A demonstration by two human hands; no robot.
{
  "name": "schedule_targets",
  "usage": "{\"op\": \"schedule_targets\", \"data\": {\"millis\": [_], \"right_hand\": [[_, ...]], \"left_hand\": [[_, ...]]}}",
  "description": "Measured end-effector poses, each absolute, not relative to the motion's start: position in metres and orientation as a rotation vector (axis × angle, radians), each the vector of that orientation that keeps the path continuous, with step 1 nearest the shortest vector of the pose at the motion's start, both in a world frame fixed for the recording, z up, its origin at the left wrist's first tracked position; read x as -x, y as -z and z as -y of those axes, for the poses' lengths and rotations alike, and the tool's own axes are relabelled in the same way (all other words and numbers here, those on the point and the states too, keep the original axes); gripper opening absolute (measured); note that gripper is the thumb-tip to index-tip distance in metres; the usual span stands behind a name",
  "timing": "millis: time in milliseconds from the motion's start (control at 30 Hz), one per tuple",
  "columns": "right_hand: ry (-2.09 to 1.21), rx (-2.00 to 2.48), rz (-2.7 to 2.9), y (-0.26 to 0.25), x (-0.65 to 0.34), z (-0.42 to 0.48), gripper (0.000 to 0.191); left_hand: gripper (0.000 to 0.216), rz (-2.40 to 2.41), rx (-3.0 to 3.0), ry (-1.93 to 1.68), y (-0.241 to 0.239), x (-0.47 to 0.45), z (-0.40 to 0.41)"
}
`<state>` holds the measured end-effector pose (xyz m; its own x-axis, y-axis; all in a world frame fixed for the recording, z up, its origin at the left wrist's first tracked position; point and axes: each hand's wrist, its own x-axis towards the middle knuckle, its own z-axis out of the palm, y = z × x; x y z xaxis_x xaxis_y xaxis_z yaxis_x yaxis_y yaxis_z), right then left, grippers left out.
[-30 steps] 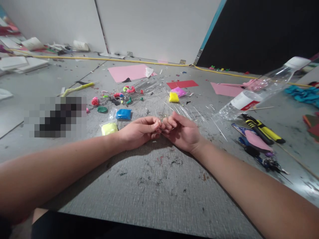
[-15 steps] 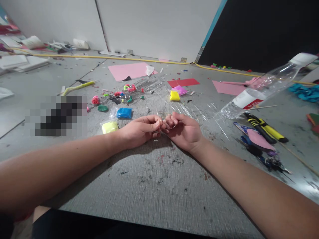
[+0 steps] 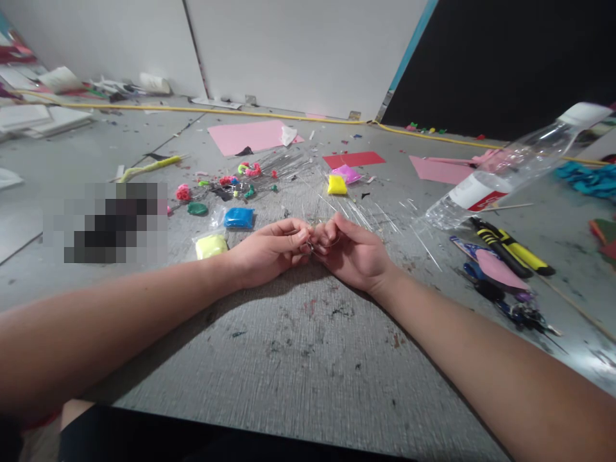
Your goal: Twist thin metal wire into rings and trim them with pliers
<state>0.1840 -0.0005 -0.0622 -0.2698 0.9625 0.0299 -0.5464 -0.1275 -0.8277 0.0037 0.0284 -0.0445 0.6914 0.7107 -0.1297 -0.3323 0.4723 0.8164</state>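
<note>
One thin wire (image 3: 335, 241) is pinched in the left hand (image 3: 275, 251), against the curled right hand (image 3: 360, 255) (grip unclear).

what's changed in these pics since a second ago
Very little: the fingers of the left hand and right hand shift slightly at a thin strand. Nothing is visibly picked up or let go. The blue packet and bottle stay put; the view shifts slightly.
</note>
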Motion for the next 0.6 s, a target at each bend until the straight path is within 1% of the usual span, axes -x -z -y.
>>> {"op": "schedule_targets", "data": {"millis": [133,267,433,600], "right_hand": [[-1.651,0.659,0.943,0.0618,-0.1833,0.001,0.047],[-1.645,0.622,0.954,0.0613,-0.1832,0.0016,0.042],[-1.625,0.658,0.952,0.0619,-0.1832,0.0014,0.045],[-1.617,0.649,0.98,0.0666,-0.1855,0.0001,0.036]], "left_hand": [[0.009,-0.499,-0.873,-0.66,0.0458,-0.0034,-0.0295],[0.01,-0.486,-0.873,-0.64,0.0455,-0.0028,-0.0305],[0.01,-0.466,-0.851,-0.63,0.0443,-0.0028,-0.0314],[0.006,-0.455,-0.856,-0.619,0.0459,-0.0026,-0.0324]]}}
